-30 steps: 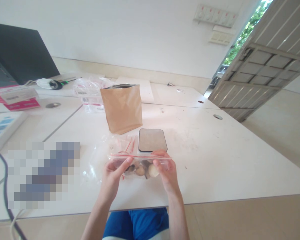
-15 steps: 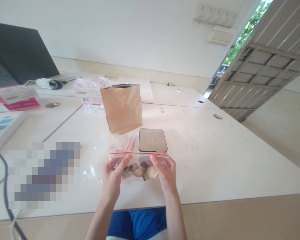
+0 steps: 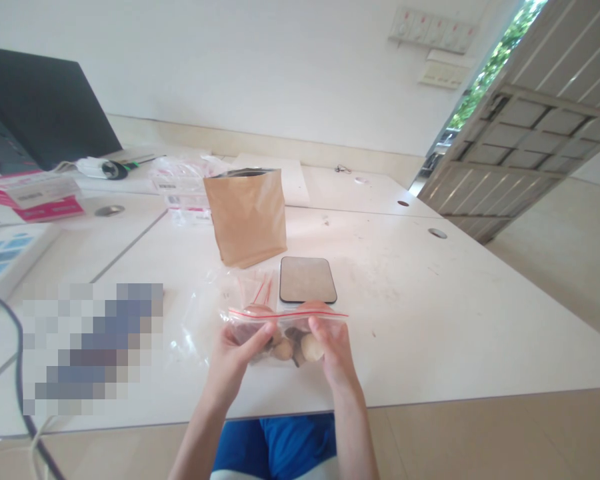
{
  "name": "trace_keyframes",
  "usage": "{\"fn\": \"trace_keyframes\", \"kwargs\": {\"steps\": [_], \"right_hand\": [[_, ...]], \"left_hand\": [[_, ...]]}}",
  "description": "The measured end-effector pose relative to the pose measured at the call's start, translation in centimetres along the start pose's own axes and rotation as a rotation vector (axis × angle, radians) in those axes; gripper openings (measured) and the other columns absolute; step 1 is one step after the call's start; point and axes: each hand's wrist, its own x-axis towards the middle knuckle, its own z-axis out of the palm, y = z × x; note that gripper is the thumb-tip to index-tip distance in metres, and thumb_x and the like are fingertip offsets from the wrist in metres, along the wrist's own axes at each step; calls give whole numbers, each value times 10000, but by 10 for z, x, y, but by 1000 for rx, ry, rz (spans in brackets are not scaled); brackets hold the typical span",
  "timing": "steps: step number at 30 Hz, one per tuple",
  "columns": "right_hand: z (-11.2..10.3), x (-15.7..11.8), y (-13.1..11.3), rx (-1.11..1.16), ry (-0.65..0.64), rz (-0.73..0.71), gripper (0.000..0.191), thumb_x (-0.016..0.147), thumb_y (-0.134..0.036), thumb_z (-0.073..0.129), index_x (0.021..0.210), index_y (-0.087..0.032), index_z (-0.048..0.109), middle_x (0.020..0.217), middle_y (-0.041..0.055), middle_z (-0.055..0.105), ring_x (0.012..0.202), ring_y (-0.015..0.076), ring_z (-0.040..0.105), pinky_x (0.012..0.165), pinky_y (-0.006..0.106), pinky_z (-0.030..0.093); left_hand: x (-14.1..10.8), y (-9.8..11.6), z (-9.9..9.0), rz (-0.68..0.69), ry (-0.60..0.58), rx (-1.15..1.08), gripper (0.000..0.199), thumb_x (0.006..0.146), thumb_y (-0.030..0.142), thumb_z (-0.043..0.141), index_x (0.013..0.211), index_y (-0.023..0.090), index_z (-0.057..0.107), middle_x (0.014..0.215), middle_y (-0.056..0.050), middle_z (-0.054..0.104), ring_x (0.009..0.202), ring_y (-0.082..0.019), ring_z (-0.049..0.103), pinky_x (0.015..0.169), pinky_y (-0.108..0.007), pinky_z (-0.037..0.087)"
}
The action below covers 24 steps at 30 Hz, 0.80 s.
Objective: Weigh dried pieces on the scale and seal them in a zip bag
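I hold a small clear zip bag (image 3: 286,328) with a red seal line between both hands, just above the white table (image 3: 430,313). My left hand (image 3: 237,357) pinches its left side and my right hand (image 3: 333,350) pinches its right side. Inside lie several small round brown and beige pieces (image 3: 307,347). Right behind the bag sits a flat dark-rimmed scale (image 3: 307,280). A brown paper pouch (image 3: 246,215) stands upright and open behind the scale.
Several empty zip bags (image 3: 253,288) lie left of the scale. More packets (image 3: 180,183), a pink box (image 3: 35,200) and a dark monitor (image 3: 40,110) are at the back left. A cable (image 3: 20,393) hangs at the left edge. An open door (image 3: 530,127) is on the right.
Both hands lifted the bag slightly, then lowered it again. The thumbs shifted along the bag's upper part near the seal line.
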Motion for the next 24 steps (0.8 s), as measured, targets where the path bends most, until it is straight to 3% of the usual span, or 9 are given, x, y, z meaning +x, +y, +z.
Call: {"fn": "trace_keyframes", "kwargs": {"steps": [8, 15, 19, 24], "right_hand": [[6, -2, -6, -65, 25, -19, 150, 751, -352, 678, 769, -203, 667, 733, 5, 650, 726, 165, 604, 695, 287, 475], [13, -1, -2, -109, 160, -85, 153, 743, -306, 679, 651, -187, 652, 699, 13, 633, 680, 163, 596, 658, 292, 477], [13, 0, 0, -103, 188, -87, 159, 739, -317, 690, 659, -183, 661, 677, 16, 631, 666, 165, 593, 636, 292, 472], [12, 1, -2, -107, 147, -67, 164, 756, -341, 674, 701, -186, 672, 709, 24, 642, 715, 181, 607, 690, 309, 488]], "left_hand": [[-4, 3, 6, 103, 15, 41, 185, 749, 354, 699, 758, 172, 669, 700, 7, 628, 668, -122, 583, 612, -197, 463], [-5, 9, 13, 242, 72, 162, 175, 742, 344, 696, 671, 184, 686, 758, -32, 664, 796, -179, 612, 725, -242, 491], [-4, 8, 12, 215, 95, 172, 196, 733, 368, 697, 683, 178, 689, 777, -46, 679, 805, -195, 622, 718, -254, 498], [-1, 6, 9, 85, -10, 122, 295, 689, 413, 723, 818, 149, 703, 844, -71, 691, 776, -205, 638, 679, -266, 512]]}}
